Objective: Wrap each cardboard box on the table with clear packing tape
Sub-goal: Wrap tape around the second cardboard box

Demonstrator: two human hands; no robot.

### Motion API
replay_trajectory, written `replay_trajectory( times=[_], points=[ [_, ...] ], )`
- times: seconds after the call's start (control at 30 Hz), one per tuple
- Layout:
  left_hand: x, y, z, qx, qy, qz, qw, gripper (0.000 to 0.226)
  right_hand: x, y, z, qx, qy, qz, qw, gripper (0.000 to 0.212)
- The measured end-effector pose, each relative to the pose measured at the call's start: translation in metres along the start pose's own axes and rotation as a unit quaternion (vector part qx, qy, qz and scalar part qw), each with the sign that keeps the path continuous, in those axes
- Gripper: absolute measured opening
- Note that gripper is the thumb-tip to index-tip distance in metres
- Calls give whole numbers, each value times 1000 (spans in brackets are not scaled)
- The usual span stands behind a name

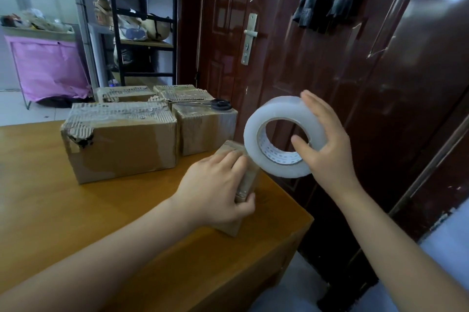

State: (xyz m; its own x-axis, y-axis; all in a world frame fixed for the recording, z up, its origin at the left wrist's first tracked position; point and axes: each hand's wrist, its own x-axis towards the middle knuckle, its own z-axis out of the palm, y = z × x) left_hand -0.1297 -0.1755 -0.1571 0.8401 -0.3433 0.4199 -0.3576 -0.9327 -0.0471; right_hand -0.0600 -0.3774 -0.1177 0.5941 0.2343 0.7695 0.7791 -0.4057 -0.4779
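Note:
A small cardboard box (250,177) lies near the right edge of the wooden table (76,210). My left hand (215,189) lies over it and grips it, thumb at its near side. My right hand (324,139) holds a large roll of clear packing tape (279,118) in the air just right of the box, thumb inside the core and fingers over the outer rim. The roll's lower left edge meets the box's top. A big torn cardboard box (119,144) stands behind, with a medium box (205,128) to its right.
Black-handled scissors (215,104) lie on the medium box. Two more boxes (127,94) stand at the table's back. A dark red door (330,57) is close on the right, past the table edge. A black shelf rack (144,19) and a pink cart (48,67) stand behind.

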Motion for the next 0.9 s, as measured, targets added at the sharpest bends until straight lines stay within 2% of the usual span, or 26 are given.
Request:
replay_trajectory(
  times=[0.17,0.33,0.43,0.53,0.63,0.77,0.9],
  points=[
    [7,-17,-8,-5,-28,14,999,71,-28,5,10,22,67,24,997,73],
    [10,-21,-9,-20,-17,5,1000,76,-37,6,8,40,82,40,995,77],
    [8,-25,-3,-22,-12,5,1000,84,-42,4,4,29,53,21,998,77],
    [6,-27,-2,-36,-25,2,999,87,-38,4,-10,-33,-14,4,999,82],
    [5,-27,-3,-42,-27,11,999,86,-33,2,-36,-89,-114,19,989,91],
    [6,-28,-2,-46,-39,19,998,86,-27,-9,-65,-189,-277,47,941,97],
    [7,-29,-3,-63,-56,12,996,87,-14,-24,-81,-247,-396,79,881,85]
  ],
)
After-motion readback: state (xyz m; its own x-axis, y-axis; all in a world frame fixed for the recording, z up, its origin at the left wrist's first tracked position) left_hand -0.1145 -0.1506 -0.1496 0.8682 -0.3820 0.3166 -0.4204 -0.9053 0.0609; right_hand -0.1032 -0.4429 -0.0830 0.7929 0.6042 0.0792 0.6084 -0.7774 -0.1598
